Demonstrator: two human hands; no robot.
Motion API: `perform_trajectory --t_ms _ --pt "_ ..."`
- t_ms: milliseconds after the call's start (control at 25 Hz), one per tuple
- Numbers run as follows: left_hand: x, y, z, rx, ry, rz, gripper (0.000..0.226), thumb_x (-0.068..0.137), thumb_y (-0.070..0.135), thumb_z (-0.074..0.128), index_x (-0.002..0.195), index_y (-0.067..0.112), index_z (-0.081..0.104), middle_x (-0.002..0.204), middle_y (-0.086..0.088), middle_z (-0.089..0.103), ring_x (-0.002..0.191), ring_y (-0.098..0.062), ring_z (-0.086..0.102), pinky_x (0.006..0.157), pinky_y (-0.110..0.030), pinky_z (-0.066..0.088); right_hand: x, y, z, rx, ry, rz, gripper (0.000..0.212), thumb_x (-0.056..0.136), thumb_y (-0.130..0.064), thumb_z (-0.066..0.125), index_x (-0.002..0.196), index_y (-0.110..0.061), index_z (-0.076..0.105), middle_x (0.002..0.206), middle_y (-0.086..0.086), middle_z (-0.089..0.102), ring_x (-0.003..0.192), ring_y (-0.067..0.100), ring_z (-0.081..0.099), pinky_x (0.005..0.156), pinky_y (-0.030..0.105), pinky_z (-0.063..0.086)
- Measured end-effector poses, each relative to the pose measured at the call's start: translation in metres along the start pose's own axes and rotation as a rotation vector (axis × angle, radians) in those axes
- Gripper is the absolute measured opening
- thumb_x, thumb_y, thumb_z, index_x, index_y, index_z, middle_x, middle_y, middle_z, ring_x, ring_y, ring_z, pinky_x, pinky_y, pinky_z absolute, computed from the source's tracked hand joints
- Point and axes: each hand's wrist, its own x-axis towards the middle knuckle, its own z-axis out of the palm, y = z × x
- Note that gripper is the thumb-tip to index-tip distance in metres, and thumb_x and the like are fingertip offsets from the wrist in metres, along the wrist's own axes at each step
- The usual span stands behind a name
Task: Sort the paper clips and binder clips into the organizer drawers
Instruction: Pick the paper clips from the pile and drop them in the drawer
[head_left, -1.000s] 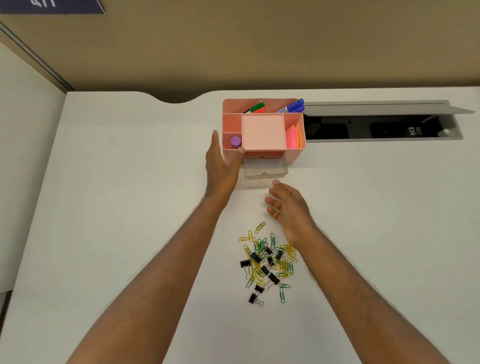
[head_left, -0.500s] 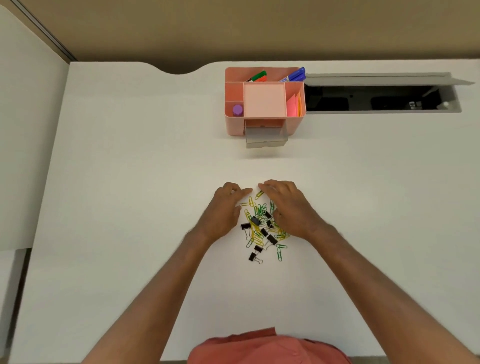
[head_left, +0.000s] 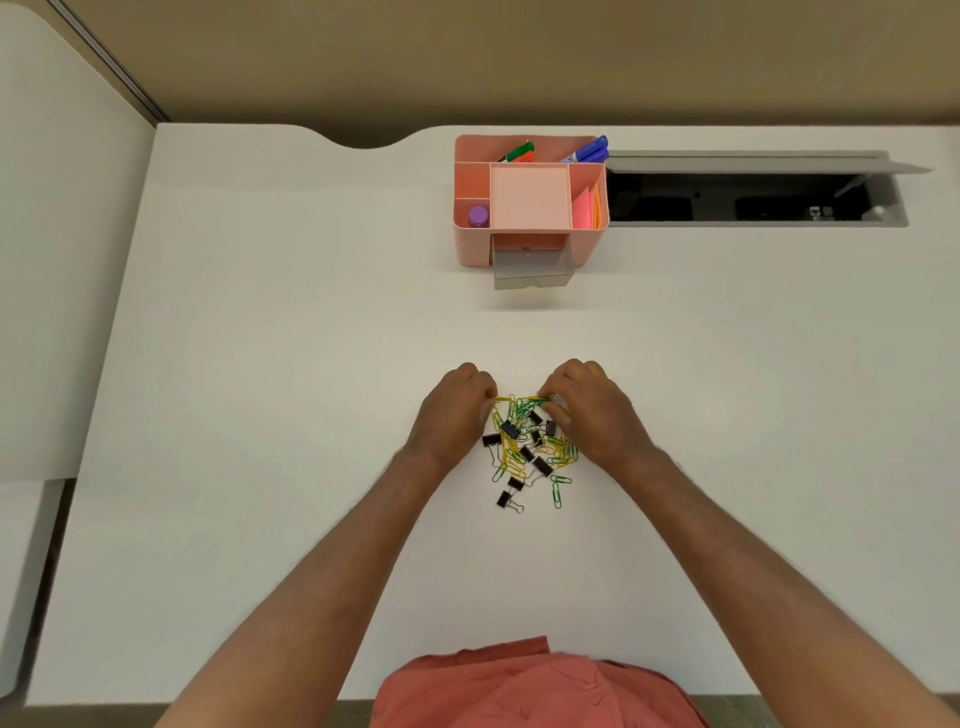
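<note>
Salmon-red cloth of the person's shirt (head_left: 524, 686) fills the near edge; beyond it, on the white desk (head_left: 260, 415), lies the tangled heap of green and yellow paper clips (head_left: 558, 488) and black binder clips (head_left: 506, 500), all of it yet unsorted; the left hand (head_left: 452, 415) curls at the heap's left side, fingers drawn together, seemingly pinching a yellow clip at the far rim; the right hand (head_left: 592, 415) curls likewise at the right, fingertips closed among green clips, though what either truly holds I cannot tell; the risk, as I judge it, is that linked wire clips lift in a chain and drag binder clips along, mixing the kinds or scattering them; farther off, well apart from the heap, the pink organizer (head_left: 467, 244) stands with its clear drawer (head_left: 532, 270) pulled out, a small target over a long carry, so loose clips may drop short.
</note>
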Motion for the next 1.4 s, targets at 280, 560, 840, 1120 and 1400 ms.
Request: perform_trajectory --t_ms 280,560,840,1120,1400 --pt "0.003 0.007 0.001 0.144 -0.004 0.027 0.012 0.095 0.014 0.054 0.102 0.009 0.062 0.105 -0.006 0.058 0.092 -0.025 0.056 0.075 -0.042 0.05 0.002 -0.001 0.001 0.019 -0.036 0.036 0.011 0.1 -0.021 0.06 0.11 -0.018 0.063 0.113 -0.001 0.057 0.106 0.021 0.048 0.082 0.036 0.049" --pt "0.003 0.006 0.003 0.197 0.01 0.064 0.01 0.092 0.012 0.052 0.099 0.011 0.06 0.1 -0.005 0.059 0.086 -0.025 0.055 0.069 -0.039 0.048 0.01 -0.004 -0.027 0.463 0.107 0.212 0.005 0.101 -0.023 0.06 0.102 -0.027 0.062 0.093 -0.014 0.065 0.09 0.006 0.061 0.077 0.03 0.054" --pt "0.005 0.003 -0.001 -0.206 0.062 -0.137 0.007 0.089 0.016 0.064 0.084 0.019 0.061 0.08 0.009 0.062 0.073 -0.011 0.057 0.065 -0.032 0.05 0.089 -0.026 -0.087 0.258 0.378 0.084 0.009 0.097 -0.023 0.061 0.103 -0.023 0.068 0.098 -0.008 0.068 0.088 0.014 0.061 0.073 0.035 0.054" --pt "0.011 0.005 -0.03 -0.499 0.167 -0.246 0.008 0.089 0.025 0.067 0.082 0.029 0.065 0.083 0.013 0.068 0.071 -0.004 0.059 0.067 -0.026 0.051 0.122 -0.025 -0.082 -0.027 0.264 0.055 0.026 0.103 -0.023 0.05 0.114 -0.021 0.073 0.113 0.002 0.074 0.104 0.024 0.063 0.083 0.041 0.057" --pt "0.073 0.041 -0.073 -0.384 0.359 -0.137 0.005 0.09 0.029 0.065 0.086 0.028 0.066 0.087 0.015 0.068 0.068 -0.004 0.058 0.063 -0.024 0.048 0.093 -0.009 -0.06 0.134 0.383 0.077 0.025 0.097 -0.013 0.057 0.12 -0.018 0.066 0.125 0.003 0.06 0.115 0.023 0.054 0.086 0.036 0.053"
